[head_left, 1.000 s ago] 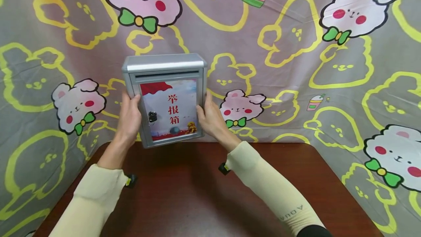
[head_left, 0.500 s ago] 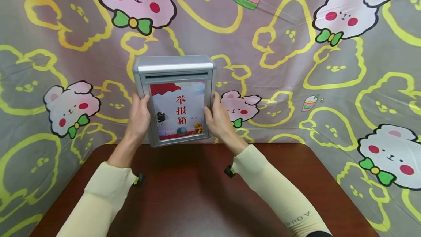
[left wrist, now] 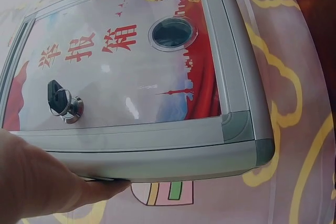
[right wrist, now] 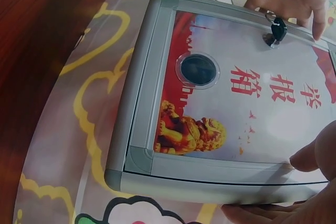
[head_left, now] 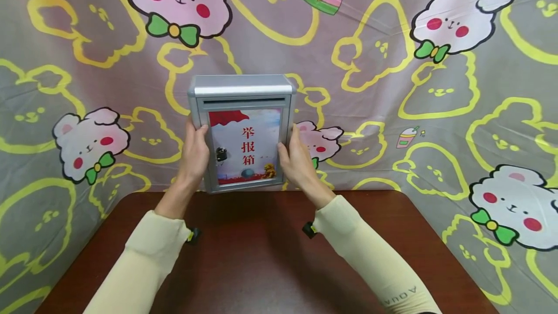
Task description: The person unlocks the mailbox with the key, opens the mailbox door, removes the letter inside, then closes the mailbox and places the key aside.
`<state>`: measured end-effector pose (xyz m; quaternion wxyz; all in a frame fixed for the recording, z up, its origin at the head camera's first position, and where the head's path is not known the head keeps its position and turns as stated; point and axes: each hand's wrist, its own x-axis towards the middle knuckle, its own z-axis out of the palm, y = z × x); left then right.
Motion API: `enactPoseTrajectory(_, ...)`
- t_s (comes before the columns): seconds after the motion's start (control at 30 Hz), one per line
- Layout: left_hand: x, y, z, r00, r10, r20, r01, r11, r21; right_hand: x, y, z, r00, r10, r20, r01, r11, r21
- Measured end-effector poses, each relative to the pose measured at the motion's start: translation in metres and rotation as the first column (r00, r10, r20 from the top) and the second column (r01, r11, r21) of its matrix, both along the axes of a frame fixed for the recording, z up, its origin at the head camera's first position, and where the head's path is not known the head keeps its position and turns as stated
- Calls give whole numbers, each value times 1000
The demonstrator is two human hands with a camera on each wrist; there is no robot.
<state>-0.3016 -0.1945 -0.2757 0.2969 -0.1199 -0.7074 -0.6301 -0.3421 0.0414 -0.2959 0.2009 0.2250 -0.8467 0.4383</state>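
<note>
A silver metal report box (head_left: 244,86) with a top slot is held up above the table, its front facing me. Red Chinese characters and a red-and-blue print cover its door. My left hand (head_left: 193,151) grips the left side, thumb along the front edge. On the right side, my right hand (head_left: 298,159) holds the box the same way. A black-headed key (left wrist: 58,98) sits in the lock near the left edge. The right wrist view shows a round dark window (right wrist: 198,70) low on the door, with the right thumb on the frame.
Below the box lies a dark reddish-brown table (head_left: 261,256) with rounded far corners. Behind and on both sides hangs a cloth (head_left: 370,86) printed with cartoon rabbits and yellow outlines. Small black wrist cameras are strapped under both sleeves.
Both hands have carried the box to the right in the head view, and it stands a little straighter. The grip looks the same. The background has shifted slightly left.
</note>
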Motion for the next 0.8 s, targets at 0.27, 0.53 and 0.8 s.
enactPoseTrajectory(0.27, -2, 8, -1, 1000, -14, 5, 14, 1000, -10, 0, 9, -2, 999, -38, -26, 39, 999, 13)
enactPoseTrajectory(0.53, -6, 16, -2, 1000, -16, 13, 17, 1000, -19, 0, 17, -2, 996, -63, -60, 64, 998, 11)
enactPoseTrajectory(0.8, -9, 23, -3, 999, -31, 21, 32, 999, -31, 1, 25, -4, 996, -49, -80, 49, 999, -8)
